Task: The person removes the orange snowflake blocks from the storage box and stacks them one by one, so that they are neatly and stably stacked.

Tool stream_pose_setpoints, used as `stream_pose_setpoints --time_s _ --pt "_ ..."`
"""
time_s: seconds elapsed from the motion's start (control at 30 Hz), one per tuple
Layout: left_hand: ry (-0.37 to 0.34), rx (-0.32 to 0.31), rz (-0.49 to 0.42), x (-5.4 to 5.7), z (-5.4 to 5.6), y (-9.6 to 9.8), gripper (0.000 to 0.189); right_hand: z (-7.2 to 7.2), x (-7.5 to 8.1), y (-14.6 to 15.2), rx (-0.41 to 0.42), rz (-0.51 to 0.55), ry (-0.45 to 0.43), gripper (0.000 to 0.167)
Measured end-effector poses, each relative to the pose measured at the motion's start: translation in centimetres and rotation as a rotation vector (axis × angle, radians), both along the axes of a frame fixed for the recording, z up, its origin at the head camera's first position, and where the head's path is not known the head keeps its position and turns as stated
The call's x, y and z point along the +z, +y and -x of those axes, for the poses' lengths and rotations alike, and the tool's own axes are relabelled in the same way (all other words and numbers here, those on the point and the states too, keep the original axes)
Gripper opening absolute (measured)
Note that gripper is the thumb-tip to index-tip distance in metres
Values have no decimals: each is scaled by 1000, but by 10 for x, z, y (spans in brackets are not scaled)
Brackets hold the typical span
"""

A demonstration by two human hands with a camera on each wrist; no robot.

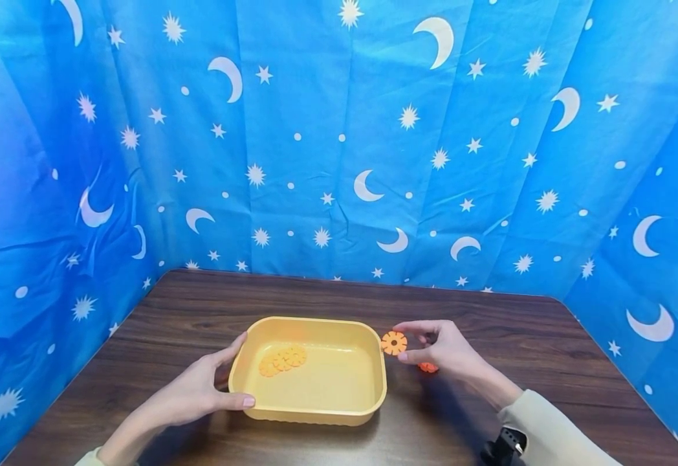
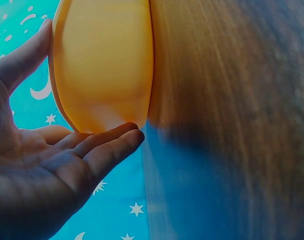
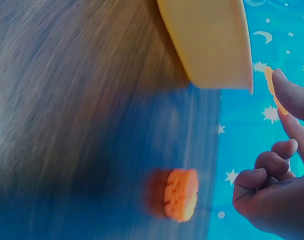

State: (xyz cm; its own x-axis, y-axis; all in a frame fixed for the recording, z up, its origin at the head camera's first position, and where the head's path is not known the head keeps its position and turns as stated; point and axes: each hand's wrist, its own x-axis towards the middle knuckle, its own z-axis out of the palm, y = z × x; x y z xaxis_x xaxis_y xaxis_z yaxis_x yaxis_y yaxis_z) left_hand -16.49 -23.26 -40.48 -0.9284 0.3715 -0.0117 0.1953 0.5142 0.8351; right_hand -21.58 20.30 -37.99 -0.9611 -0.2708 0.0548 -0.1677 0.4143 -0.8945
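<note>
A yellow plastic tub (image 1: 327, 385) sits on the table. Its left end is gripped by my left hand (image 1: 190, 388), the thumb on the front rim and the fingers along the outer side. Several orange-yellow notched discs (image 1: 283, 360) lie overlapping inside, left of the middle. Just off the tub's right rim, my right hand (image 1: 445, 349) pinches one orange notched disc (image 1: 386, 343) between thumb and index finger. Below that hand, a short stack of orange discs (image 3: 182, 195) stands on the table, partly hidden in the head view.
The dark wood-grain table (image 1: 548, 362) reaches back to a blue curtain (image 1: 316, 129) with white moons and stars, which also hangs at both sides. A black watch-like band (image 1: 504, 446) is at the right sleeve (image 1: 548, 427).
</note>
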Motion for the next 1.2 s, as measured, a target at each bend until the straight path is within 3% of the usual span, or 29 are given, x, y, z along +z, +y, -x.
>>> stream_pose_setpoints --time_s 0.23,0.77,1.2 --pt "1 -4 -2 -2 0 0 114 1 -10 17 -53 19 -56 50" --pt "3 2 -3 -1 0 0 114 6 -28 52 -130 -105 -57 51" --pt "15 -7 1 1 -1 0 112 4 -31 64 -123 -118 -49 51"
